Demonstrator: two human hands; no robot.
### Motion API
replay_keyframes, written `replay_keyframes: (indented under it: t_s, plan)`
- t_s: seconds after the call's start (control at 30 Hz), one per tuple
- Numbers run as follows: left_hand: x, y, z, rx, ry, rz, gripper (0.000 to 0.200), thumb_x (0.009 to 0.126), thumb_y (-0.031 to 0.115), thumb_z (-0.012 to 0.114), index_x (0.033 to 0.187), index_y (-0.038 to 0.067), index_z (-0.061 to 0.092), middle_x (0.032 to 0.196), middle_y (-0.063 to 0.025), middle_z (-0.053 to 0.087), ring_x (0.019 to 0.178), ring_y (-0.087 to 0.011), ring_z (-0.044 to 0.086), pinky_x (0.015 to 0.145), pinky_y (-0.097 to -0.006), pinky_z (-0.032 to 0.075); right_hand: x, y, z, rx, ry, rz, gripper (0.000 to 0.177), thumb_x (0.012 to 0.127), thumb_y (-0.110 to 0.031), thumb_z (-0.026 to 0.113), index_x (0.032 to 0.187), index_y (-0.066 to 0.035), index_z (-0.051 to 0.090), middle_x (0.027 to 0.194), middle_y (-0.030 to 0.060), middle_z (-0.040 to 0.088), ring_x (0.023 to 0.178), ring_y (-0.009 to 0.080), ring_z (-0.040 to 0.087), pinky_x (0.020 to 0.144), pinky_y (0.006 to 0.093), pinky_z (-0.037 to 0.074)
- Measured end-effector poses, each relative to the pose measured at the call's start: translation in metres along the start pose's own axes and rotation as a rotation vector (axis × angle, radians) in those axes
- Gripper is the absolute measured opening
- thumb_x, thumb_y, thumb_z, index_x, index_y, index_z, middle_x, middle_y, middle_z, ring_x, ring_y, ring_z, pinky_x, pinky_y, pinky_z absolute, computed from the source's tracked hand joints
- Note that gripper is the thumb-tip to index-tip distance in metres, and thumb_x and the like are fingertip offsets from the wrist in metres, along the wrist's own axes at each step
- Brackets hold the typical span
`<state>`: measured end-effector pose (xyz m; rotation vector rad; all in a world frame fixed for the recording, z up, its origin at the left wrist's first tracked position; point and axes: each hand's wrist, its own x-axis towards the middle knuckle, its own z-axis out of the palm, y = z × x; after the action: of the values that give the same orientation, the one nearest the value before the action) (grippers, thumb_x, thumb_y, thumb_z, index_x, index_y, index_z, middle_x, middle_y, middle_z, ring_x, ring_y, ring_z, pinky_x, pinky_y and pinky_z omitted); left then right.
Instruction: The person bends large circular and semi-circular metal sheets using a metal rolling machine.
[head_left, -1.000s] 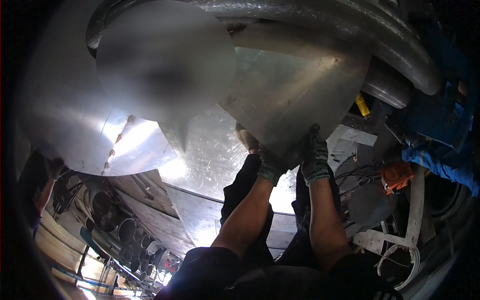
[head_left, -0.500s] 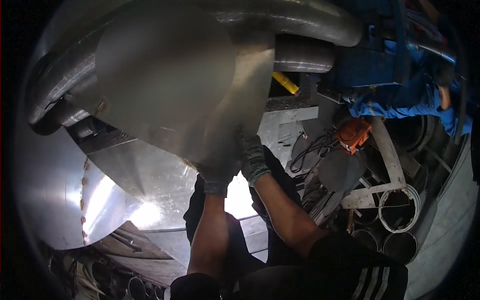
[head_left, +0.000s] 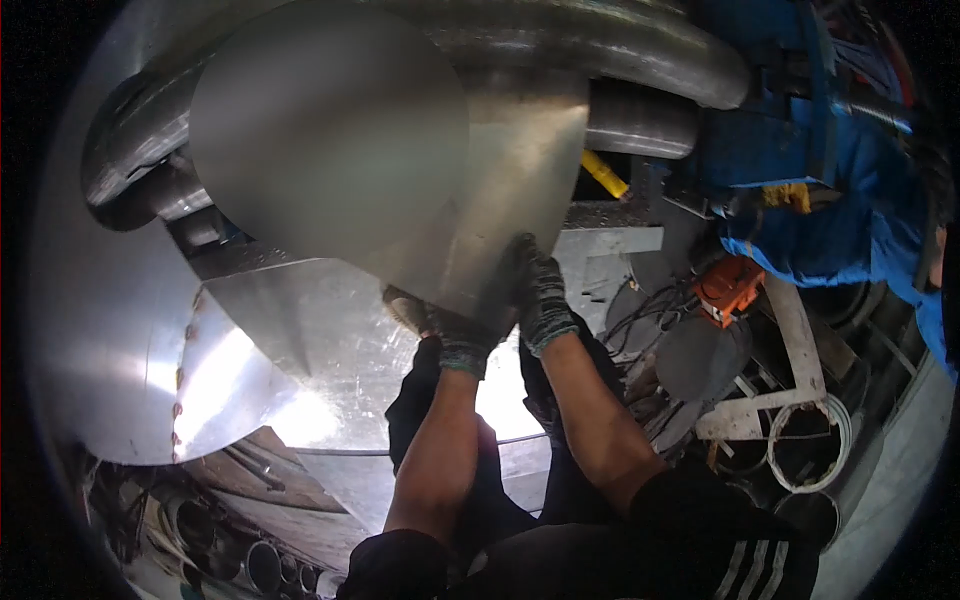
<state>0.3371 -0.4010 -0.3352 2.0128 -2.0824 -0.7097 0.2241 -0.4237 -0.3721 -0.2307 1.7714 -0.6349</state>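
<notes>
A curved, shiny metal sheet (head_left: 530, 150) lies in front of me against the dark steel rollers (head_left: 600, 50), and a round blur hides much of its left part. My left hand (head_left: 468, 335), in a grey knit glove, is closed at the sheet's near edge, with its fingers mostly hidden. My right hand (head_left: 542, 295), gloved the same way, grips the near right edge of that sheet, its fingertips on the upper face. Both forearms reach forward, side by side.
Below the hands is a bright metal surface (head_left: 330, 370). Another curved sheet (head_left: 110, 350) with a spotted seam stands left. On the right are an orange box (head_left: 728, 290), cables, pipe rings (head_left: 810, 445), and a person's blue clothing (head_left: 870, 220) beside blue machinery (head_left: 755, 150).
The view has shifted, so most things sit further right. Both hands remain at the sheet's near edge. A shoe now shows beside my left hand. The person in blue has moved their arm.
</notes>
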Motion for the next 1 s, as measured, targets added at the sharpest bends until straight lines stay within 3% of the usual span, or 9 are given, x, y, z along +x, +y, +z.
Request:
replay_keyframes:
  t_s: [0.1,0.23,0.33,0.43,0.53,0.63,0.7,0.93,1.0]
  plan:
    - [0.003,-0.001,0.001,-0.041,-0.001,-0.016,0.056,0.080,0.044,0.059,0.133,0.027,0.053,0.130,-0.0062,0.057,0.119,-0.0320,0.053,0.100,-0.0515,0.038,0.016,-0.002,0.000,-0.473,-0.008,-0.002,0.048,0.101,-0.040,0.038,0.123,-0.001,0.057,0.105,0.0104,0.066,0.092,0.0238,0.063,0.083,0.0353,0.051]
    - [0.010,-0.004,0.003,-0.074,0.002,-0.053,0.057,0.081,0.045,0.057,0.135,0.027,0.051,0.131,-0.0064,0.056,0.120,-0.0316,0.052,0.101,-0.0514,0.038,0.037,0.015,-0.013,0.275,-0.088,0.264,0.041,0.103,-0.034,0.038,0.125,-0.007,0.057,0.115,0.0050,0.063,0.107,0.0198,0.057,0.097,0.0328,0.044]
    - [0.012,-0.004,0.003,-0.106,0.016,-0.088,0.058,0.081,0.046,0.056,0.136,0.027,0.050,0.132,-0.0066,0.055,0.121,-0.0313,0.052,0.101,-0.0514,0.038,0.062,0.047,-0.026,-0.112,-0.301,-0.301,0.039,0.102,-0.034,0.040,0.128,-0.009,0.055,0.121,0.0020,0.059,0.112,0.0183,0.054,0.102,0.0328,0.041]
    - [0.022,-0.001,0.017,-0.303,0.107,-0.181,0.050,0.084,0.043,0.054,0.132,0.029,0.053,0.125,-0.0043,0.060,0.115,-0.0283,0.056,0.095,-0.0486,0.042,0.044,0.006,-0.012,0.367,-0.213,0.185,0.034,0.097,-0.022,0.049,0.118,0.002,0.060,0.113,0.0165,0.064,0.103,0.0242,0.061,0.089,0.0348,0.048]
    - [0.029,0.002,0.017,-0.311,0.132,-0.176,0.049,0.085,0.042,0.054,0.132,0.030,0.053,0.123,-0.0048,0.061,0.112,-0.0283,0.058,0.092,-0.0475,0.044,0.075,0.032,-0.037,-0.295,-0.253,-0.410,0.035,0.097,-0.022,0.046,0.116,0.003,0.060,0.117,0.0216,0.062,0.108,0.0272,0.061,0.090,0.0369,0.048]
    - [0.034,0.005,0.017,-0.348,0.157,-0.153,0.047,0.086,0.042,0.054,0.132,0.031,0.053,0.121,-0.0055,0.062,0.109,-0.0283,0.060,0.089,-0.0461,0.047,0.085,0.032,-0.042,0.204,-0.575,-0.078,0.042,0.102,-0.033,0.041,0.134,-0.007,0.050,0.134,0.0055,0.053,0.121,0.0186,0.050,0.106,0.0333,0.037]
    - [0.037,0.007,0.018,-0.258,0.171,-0.132,0.046,0.087,0.041,0.054,0.132,0.031,0.053,0.120,-0.0057,0.062,0.108,-0.0285,0.060,0.088,-0.0458,0.047,0.053,-0.012,-0.022,-0.028,-0.364,0.077,0.043,0.102,-0.032,0.041,0.135,-0.006,0.049,0.136,0.0056,0.052,0.123,0.0189,0.049,0.107,0.0333,0.036]
    - [0.051,0.007,0.000,-0.182,0.168,-0.080,0.050,0.087,0.042,0.053,0.134,0.025,0.052,0.126,-0.0040,0.060,0.111,-0.0276,0.059,0.091,-0.0442,0.047,0.062,-0.011,-0.024,-0.137,-0.444,-0.247,0.041,0.102,-0.024,0.038,0.133,0.000,0.049,0.134,0.0131,0.054,0.118,0.0243,0.055,0.101,0.0310,0.042]
    - [0.057,0.010,-0.009,-0.306,0.103,-0.146,0.051,0.087,0.042,0.053,0.135,0.024,0.051,0.129,-0.0044,0.058,0.114,-0.0272,0.058,0.092,-0.0433,0.047,0.049,-0.035,-0.013,0.441,-0.314,0.235,0.041,0.099,-0.015,0.038,0.136,-0.001,0.046,0.140,0.0122,0.049,0.128,0.0242,0.047,0.110,0.0335,0.035]
